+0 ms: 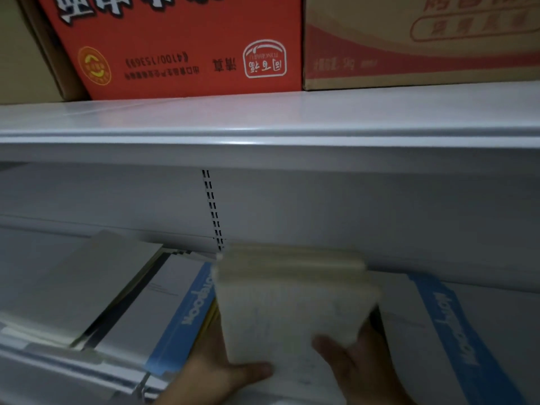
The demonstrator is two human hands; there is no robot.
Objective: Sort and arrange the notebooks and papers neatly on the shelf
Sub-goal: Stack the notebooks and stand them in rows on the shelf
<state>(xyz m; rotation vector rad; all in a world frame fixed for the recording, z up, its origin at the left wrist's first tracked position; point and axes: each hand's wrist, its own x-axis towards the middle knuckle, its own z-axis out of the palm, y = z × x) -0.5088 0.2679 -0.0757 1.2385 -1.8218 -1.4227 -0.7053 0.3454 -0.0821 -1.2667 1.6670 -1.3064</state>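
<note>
Left hand and right hand, each grip holding cream paper stack over shelf. Placing step, seemingly. Next: square it beside blue-edged notebook.

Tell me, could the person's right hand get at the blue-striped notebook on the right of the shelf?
Probably yes. That notebook lies uncovered beside the right hand, nothing between them. But the hand is holding the cream stack together with the left hand, so it must let go first.
</note>
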